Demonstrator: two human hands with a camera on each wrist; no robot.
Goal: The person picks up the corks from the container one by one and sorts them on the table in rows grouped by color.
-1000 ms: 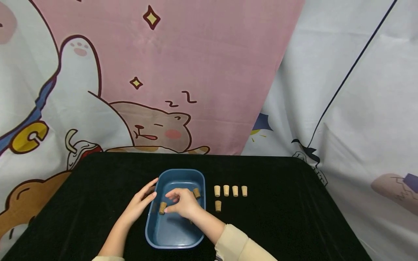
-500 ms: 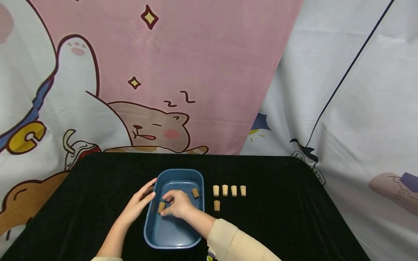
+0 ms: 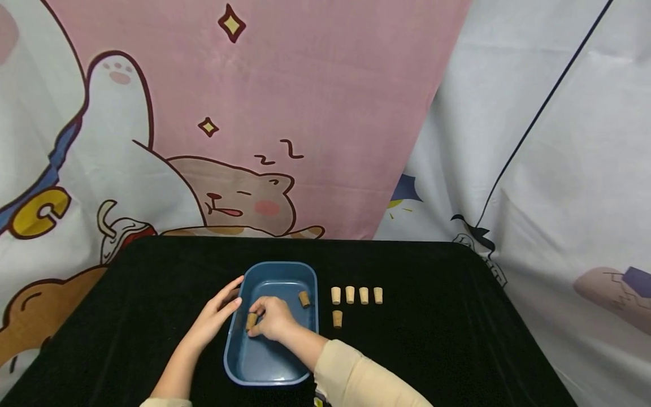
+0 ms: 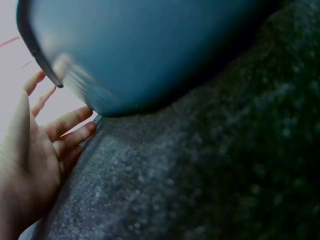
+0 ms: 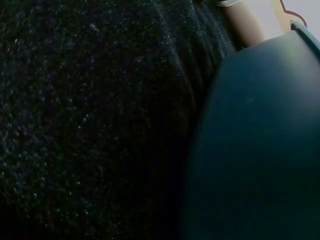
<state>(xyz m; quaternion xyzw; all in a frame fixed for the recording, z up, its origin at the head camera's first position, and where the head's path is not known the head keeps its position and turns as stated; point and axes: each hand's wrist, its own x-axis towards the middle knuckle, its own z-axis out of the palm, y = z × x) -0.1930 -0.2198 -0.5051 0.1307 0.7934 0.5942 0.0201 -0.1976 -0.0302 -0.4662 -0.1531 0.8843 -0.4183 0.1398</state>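
Note:
In the head view, a blue tray [image 3: 269,362] stands on the black cloth. Inside it, at the left wall, lies a cork stopper [image 3: 251,321]; the thumb and index finger of my right hand [image 3: 276,320] pinch it at its two ends. A second cork stopper [image 3: 304,299] lies near the tray's right wall. My left hand [image 3: 213,316] touches the tray's left rim with extended fingers. The left wrist view shows that hand [image 4: 42,145] beside the tray's outer wall [image 4: 140,55]. In the right wrist view the tray wall [image 5: 260,140] hides my right hand.
Right of the tray, several cork stoppers [image 3: 350,295] stand in a row on the black cloth [image 3: 432,339]. One more cork stopper [image 3: 337,319] stands in front of the row's left end. A printed curtain [image 3: 330,113] hangs behind the table.
My right hand has moved slightly left and its thumb and index finger have closed onto the cork stopper at the left wall. My left hand has stayed at the tray's rim.

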